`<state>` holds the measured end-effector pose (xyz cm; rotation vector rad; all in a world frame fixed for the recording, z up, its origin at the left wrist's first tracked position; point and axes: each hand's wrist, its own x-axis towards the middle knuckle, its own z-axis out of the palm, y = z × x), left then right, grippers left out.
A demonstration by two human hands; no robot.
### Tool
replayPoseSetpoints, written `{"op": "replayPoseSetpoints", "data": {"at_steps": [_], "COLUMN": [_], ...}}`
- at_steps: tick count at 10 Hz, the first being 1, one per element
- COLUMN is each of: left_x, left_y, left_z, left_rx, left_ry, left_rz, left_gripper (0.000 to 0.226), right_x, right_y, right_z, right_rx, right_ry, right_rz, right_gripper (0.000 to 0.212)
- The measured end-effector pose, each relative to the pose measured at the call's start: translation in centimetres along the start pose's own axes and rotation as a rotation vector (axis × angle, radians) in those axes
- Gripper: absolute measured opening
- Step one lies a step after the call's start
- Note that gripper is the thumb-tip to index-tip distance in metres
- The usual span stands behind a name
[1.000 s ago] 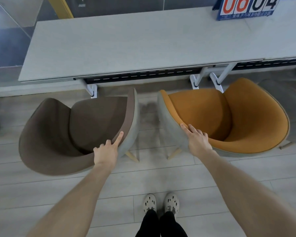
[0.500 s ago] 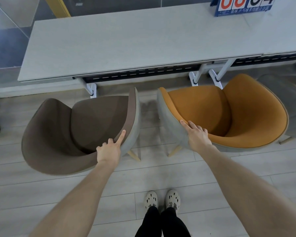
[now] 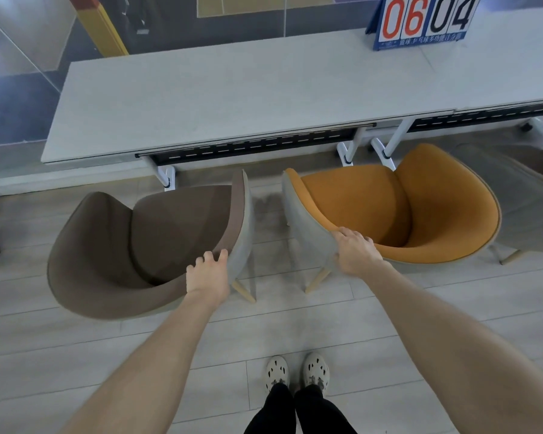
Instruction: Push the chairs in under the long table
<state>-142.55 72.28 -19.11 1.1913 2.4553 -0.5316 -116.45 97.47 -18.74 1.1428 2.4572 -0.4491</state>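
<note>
The left hand (image 3: pixel 207 274) has tightened on the rim of the brown fabric shell chair (image 3: pixel 123 245): its forefinger, straight along the rim a second ago, now curls over it with the others. The right hand (image 3: pixel 356 255), earlier flat on the rim of the orange fabric shell chair (image 3: pixel 436 214), now grips it, fingers hooked inside. The view has tipped up, showing the blue score flip-board (image 3: pixel 420 20) whole.

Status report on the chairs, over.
Left hand grips brown chair rim, right hand grips orange chair rim. Both chairs out from under long table. White table leg close ahead of brown chair.
</note>
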Motion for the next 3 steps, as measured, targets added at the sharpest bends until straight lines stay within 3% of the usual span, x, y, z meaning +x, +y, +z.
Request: {"op": "replayPoseSetpoints", "data": {"at_steps": [1, 3], "left_x": [-1.3, -4.1], "left_y": [0.8, 3.5], "left_z": [-1.9, -5.1], "left_rx": [-0.028, -0.109], "left_ry": [-0.008, 0.028], "left_rz": [0.033, 0.068], "left_gripper": [0.058, 0.037], "right_x": [-2.0, -6.1], "right_y": [0.0, 2.3], "right_z": [-1.6, -3.7], "right_rx": [0.014, 0.048], "right_ry": [-0.022, 0.012], "right_rz": [-0.014, -0.072], "right_gripper": [0.054, 0.05]}}
